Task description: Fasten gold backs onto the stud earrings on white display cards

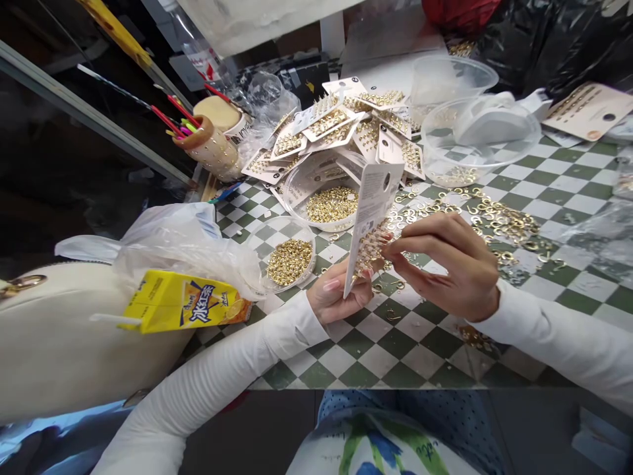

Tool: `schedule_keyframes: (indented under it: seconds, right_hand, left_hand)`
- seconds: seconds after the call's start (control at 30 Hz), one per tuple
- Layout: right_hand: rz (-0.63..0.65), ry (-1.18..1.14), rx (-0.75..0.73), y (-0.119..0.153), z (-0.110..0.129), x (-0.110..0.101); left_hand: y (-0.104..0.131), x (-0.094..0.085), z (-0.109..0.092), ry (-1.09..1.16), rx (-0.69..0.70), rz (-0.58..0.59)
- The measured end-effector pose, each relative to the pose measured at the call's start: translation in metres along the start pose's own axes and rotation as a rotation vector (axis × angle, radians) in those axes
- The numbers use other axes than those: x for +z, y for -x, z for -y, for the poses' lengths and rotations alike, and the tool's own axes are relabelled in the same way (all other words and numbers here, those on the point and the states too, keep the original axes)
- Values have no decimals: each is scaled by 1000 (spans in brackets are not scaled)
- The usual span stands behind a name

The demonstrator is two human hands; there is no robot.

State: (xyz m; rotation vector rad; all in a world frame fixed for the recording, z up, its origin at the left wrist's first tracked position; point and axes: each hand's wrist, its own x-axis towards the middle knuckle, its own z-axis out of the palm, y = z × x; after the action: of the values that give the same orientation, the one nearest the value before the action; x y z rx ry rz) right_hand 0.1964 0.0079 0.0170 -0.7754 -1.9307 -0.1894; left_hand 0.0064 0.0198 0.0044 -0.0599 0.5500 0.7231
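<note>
Card in hand [376, 198]: one, pale, upright and slightly tilted, above the near middle of the tabletop [363, 361]; gold pieces [372, 243] stand out from its right-hand face, lower part. Count and gaps not legible.

Left hand [341, 291]: closed on the card's lower end.

Right hand [442, 260]: fingers bent, tips drawn close together at the gold pieces; whether they grip one cannot be told.

Apparently done: a heap of cards [330, 124], far middle, many bearing gold rows; a separate card [588, 109], far right, likewise filled in part at least.

Apparently under way: the card in hand, degree of completion uncertain.

Apparently left: gold bits [332, 204] in a round tub [293, 191]; more bits [289, 262] in a shallow dish [256, 237], left; loose gold hooks [512, 221] scattered to the right. Stock suggests considerable work outstanding.
</note>
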Motion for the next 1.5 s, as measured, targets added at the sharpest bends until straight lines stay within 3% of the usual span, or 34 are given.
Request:
schedule_keyframes:
  seconds: [0.17, 0.6, 0.8, 1.5]
  right_hand:
    - [2, -24, -16, 0, 1, -1]
    - [62, 125, -132, 2, -6, 1]
    - [57, 112, -79, -2, -4, -3]
    - [42, 80, -89, -1, -6, -2]
  left_hand:
    - [1, 1, 0, -60, -27, 58]
    - [1, 6, 1, -59, -26, 39]
    - [2, 5, 3, 58, 28, 25]
    - [4, 8, 3, 61, 41, -70]
